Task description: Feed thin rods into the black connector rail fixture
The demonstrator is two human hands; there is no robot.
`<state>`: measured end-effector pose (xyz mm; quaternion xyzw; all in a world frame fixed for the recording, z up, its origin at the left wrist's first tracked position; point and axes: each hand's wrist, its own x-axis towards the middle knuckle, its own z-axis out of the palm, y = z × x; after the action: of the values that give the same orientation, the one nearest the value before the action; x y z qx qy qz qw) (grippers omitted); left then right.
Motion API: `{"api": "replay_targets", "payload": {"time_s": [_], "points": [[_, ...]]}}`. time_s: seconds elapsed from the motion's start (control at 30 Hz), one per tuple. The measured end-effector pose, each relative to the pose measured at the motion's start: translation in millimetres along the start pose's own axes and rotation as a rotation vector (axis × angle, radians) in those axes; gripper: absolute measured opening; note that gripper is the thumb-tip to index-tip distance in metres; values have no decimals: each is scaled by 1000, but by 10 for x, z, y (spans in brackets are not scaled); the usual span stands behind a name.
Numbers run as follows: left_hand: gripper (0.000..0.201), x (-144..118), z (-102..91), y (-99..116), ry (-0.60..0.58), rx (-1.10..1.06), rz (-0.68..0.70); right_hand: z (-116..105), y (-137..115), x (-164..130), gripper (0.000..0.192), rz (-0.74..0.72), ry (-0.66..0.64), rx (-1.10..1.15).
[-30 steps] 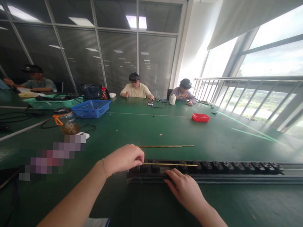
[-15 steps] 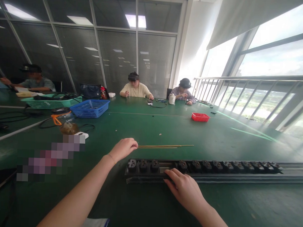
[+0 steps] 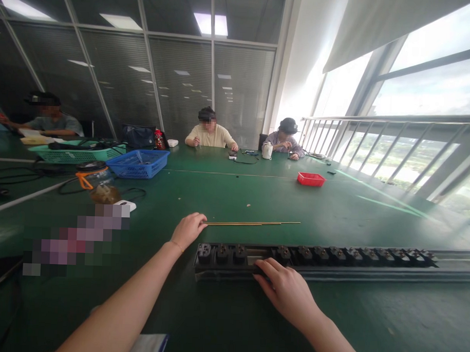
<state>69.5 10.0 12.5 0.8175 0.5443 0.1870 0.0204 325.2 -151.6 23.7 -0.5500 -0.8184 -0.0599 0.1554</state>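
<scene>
Rods, thin and golden [image 3: 252, 224], lay beyond my fingers: my left hand [image 3: 189, 230] had carried one there from above the black strip [image 3: 370, 274], leaving the row of black blocks [image 3: 282, 253] uncovered. Left fingers pinched the rods' left ends; my right hand [image 3: 285, 285] clasped the strip's near edge, partly hiding it. A jar [image 3: 99, 184] and blue basket [image 3: 137, 164] stood left of the left fingers, a red tray [image 3: 311, 179] well beyond the right.

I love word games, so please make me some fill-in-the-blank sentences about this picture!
The left hand touches thin rods, while the ____ hand touches the long black tray.
The small tub across the table is coloured ____.
The basket beside the green basket is coloured ____.
The jar has a strap coloured ____.
Missing words: right; red; blue; orange.
</scene>
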Motion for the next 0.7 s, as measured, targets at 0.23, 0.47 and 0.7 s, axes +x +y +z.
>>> {"api": "replay_targets", "payload": {"time_s": [0.23, 0.47, 0.7], "points": [[30, -66, -22, -182, 111, 24, -172, 1, 0, 6, 26, -2, -1, 19], [33, -90, -20, -323, 108, 33, -485, 15, 5, -1, 25, 10, -18, 0], [37, -63, 38, -234, 75, 106, -390, 28, 4, 12, 26, 4, 13, -12]]}}
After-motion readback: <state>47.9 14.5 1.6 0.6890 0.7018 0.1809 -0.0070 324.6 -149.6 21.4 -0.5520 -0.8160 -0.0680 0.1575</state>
